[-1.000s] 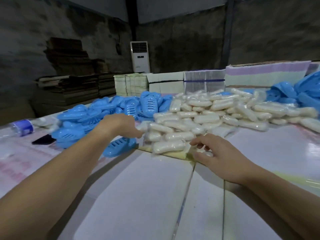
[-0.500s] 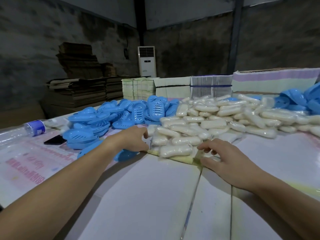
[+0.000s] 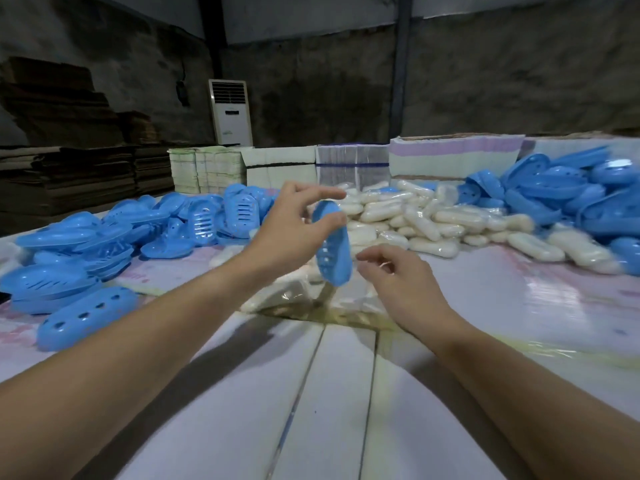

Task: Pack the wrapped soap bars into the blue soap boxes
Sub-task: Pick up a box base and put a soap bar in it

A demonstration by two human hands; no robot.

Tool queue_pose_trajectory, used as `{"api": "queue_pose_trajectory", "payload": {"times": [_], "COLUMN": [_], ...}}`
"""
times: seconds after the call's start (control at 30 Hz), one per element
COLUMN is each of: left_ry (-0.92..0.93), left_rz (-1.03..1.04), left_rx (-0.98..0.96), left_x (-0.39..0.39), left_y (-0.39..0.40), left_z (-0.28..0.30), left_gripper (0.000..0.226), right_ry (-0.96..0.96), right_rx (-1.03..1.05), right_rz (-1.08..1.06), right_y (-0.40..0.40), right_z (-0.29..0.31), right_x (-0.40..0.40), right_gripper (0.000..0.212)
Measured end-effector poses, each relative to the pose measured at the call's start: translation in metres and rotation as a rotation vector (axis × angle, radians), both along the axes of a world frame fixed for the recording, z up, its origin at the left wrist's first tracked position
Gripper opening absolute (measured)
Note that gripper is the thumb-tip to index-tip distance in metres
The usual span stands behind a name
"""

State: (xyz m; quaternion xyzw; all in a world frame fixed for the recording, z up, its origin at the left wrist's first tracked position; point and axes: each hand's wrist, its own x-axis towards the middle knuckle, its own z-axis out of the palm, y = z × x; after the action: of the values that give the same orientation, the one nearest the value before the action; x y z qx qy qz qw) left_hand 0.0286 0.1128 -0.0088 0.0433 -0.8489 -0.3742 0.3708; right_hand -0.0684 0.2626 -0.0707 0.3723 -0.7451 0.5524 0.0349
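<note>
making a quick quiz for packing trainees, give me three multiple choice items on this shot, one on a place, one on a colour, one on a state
1. Where does the pile of wrapped soap bars lie?
A. between two heaps of soap boxes
B. on the floor
C. inside a carton

2. What colour is the soap box half held up over the table?
A. white
B. blue
C. green

3. What is the left hand doing?
A. lying flat on the table
B. pinching the soap box half
C. gripping a bottle

Answers:
1 A, blue boxes are heaped to the left and to the right of the bars.
2 B, it matches the blue heaps.
3 B, thumb and fingers close on its upper end, while the right hand is beside it, holding nothing clearly visible.
</note>
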Motion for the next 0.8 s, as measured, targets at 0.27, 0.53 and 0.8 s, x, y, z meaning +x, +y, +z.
{"api": "queue_pose_trajectory", "payload": {"times": [0.27,0.53,0.8], "left_ry": [-0.001,-0.328,-0.306], "left_rz": [-0.297,-0.541,-0.563], "left_rx": [-0.016,-0.318,-0.281], "left_x": [-0.059,-0.044,-0.049], "left_y": [0.084,0.072,0.066], "left_z": [-0.053,-0.062,-0.068], "left_gripper": [0.009,0.008,0.036], "right_ry": [-0.408,-0.404,0.156], "right_rx": [-0.177,0.000,0.476], "right_rz": [-0.167,-0.187,-0.955], "right_y": [0.051,0.074,0.121], "right_z": [0.015,0.008,0.000], "right_x": [-0.049,-0.084,-0.140], "right_gripper": [0.016,0.009,0.046]}}
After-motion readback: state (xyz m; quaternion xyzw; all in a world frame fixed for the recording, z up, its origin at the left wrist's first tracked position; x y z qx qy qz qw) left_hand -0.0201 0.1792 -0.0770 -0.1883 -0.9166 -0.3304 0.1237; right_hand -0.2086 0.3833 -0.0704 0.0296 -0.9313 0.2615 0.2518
